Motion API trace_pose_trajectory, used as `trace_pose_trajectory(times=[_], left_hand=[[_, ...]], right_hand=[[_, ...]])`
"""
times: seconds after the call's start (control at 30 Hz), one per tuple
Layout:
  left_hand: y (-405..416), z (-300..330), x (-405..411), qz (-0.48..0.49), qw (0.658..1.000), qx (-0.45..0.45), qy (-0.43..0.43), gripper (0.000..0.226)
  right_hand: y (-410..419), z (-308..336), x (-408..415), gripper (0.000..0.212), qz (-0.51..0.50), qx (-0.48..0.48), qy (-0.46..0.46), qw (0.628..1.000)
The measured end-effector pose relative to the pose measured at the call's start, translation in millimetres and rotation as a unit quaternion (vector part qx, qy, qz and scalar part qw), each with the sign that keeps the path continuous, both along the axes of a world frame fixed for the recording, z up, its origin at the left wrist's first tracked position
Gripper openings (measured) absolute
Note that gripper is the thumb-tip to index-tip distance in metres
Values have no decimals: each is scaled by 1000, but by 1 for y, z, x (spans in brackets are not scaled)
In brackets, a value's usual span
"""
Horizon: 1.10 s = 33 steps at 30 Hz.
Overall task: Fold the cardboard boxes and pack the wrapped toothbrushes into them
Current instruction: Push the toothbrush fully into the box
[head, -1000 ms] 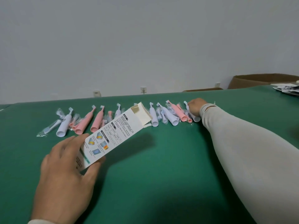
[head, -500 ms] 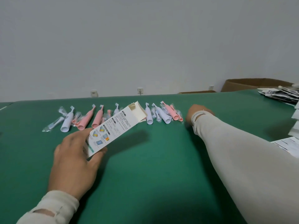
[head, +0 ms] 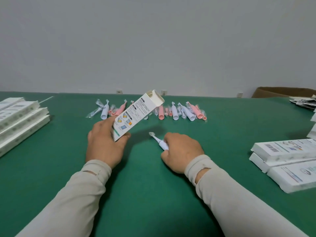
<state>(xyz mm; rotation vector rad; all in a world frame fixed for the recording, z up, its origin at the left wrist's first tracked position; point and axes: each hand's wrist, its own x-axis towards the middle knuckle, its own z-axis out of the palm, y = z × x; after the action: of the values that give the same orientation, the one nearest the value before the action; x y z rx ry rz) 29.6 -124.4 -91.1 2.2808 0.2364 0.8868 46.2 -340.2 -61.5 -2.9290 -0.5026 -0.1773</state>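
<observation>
My left hand [head: 104, 144] grips the lower end of a white printed cardboard box [head: 136, 113], which tilts up and away with its top flap open. My right hand [head: 181, 151] holds a white wrapped toothbrush [head: 158, 140] just above the green table [head: 145, 194]; its brush head points up-left toward the box. A row of pink and white wrapped toothbrushes [head: 184, 111] lies across the table beyond both hands, partly hidden behind the box.
Flat white boxes [head: 20, 120] are stacked at the left edge. Several white boxes [head: 287, 159] lie at the right, with a pile of printed sheets [head: 304, 102] and a brown carton [head: 283, 92] at the far right. A grey wall stands behind the table.
My right hand drew back from the toothbrush row with a white toothbrush in it. My left hand tilted the box more upright. The view dropped, showing the stacks at both sides.
</observation>
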Motion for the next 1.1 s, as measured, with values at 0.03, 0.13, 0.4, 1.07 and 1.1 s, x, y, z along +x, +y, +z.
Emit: trace_pose_trajectory(times=[0.03, 0.13, 0.4, 1.07, 1.1], left_hand=[[2, -1, -4, 1, 1000, -3, 2, 64], [7, -2, -11, 4, 1000, 1, 9, 61], [13, 1, -6, 18, 999, 30, 30, 50], [7, 3, -10, -5, 993, 56, 106, 57], [7, 3, -10, -11, 993, 57, 106, 58]], right_hand=[[3, -1, -2, 21, 1, 2, -9, 1000], [4, -7, -3, 30, -16, 9, -15, 1000], [-18, 3, 9, 35, -79, 259, -44, 962], [-40, 11, 11, 28, -5, 769, 3, 639], [-41, 11, 12, 31, -1, 769, 6, 639]])
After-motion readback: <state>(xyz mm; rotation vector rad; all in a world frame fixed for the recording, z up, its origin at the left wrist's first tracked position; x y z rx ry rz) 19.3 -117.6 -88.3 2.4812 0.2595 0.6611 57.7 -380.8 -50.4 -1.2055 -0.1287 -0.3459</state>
